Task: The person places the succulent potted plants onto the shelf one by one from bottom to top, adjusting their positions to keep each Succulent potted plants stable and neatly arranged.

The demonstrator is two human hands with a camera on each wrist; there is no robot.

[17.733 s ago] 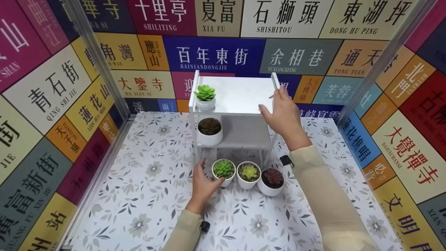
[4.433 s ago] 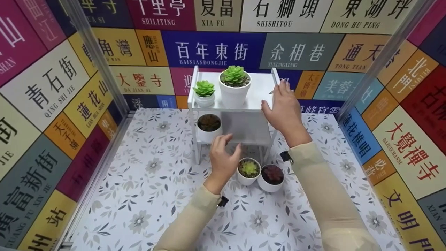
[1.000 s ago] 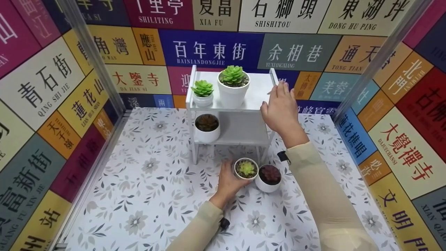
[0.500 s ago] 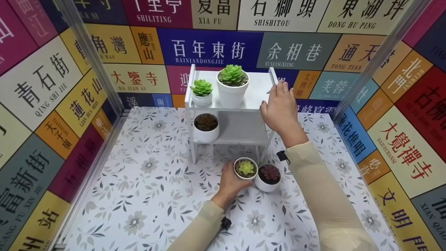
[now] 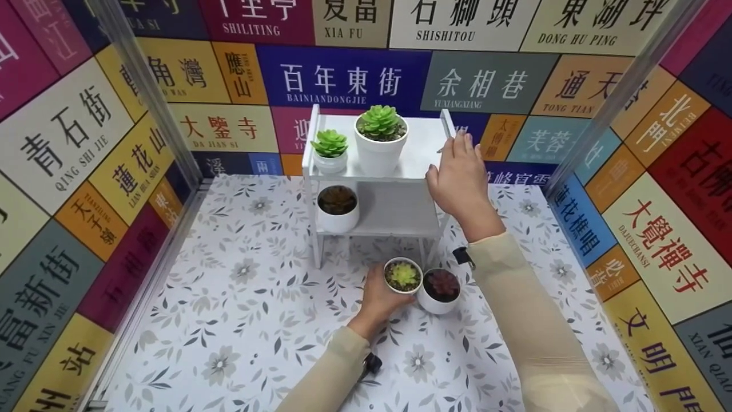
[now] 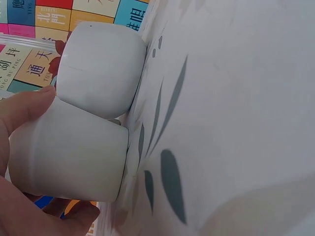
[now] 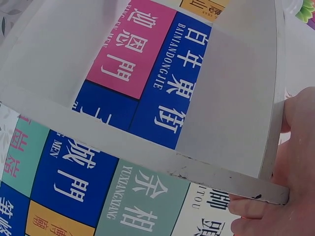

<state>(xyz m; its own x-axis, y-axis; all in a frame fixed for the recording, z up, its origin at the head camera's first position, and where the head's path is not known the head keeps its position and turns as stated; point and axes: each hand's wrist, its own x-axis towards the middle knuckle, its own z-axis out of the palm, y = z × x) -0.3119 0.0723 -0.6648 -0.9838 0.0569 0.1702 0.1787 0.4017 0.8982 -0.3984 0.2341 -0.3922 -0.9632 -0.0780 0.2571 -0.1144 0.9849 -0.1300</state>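
Observation:
My left hand (image 5: 378, 303) grips a small white pot (image 6: 74, 152) with a yellow-green succulent (image 5: 403, 276); in the left wrist view its base meets the tablecloth. Beside it on the right stands another white pot (image 5: 439, 304) holding a dark red succulent. My right hand (image 5: 466, 183) holds the right side of a white two-tier shelf (image 5: 394, 212), thumb and fingers on either side of its frame (image 7: 197, 167). On the top tier are a small potted green succulent (image 5: 330, 146) and a larger one (image 5: 381, 149). A pot with a brownish plant (image 5: 337, 209) sits on the lower tier, at the left.
A floral tablecloth (image 5: 223, 320) covers the work surface. Colourful sign-patterned panels (image 5: 343, 77) enclose the back and both sides, with metal posts (image 5: 151, 109) at the corners. The shelf stands near the back wall.
The larger green succulent went from the table to the top tier. My left hand then moved to the yellow-green succulent's pot and took hold. Over the last second both hands hardly move.

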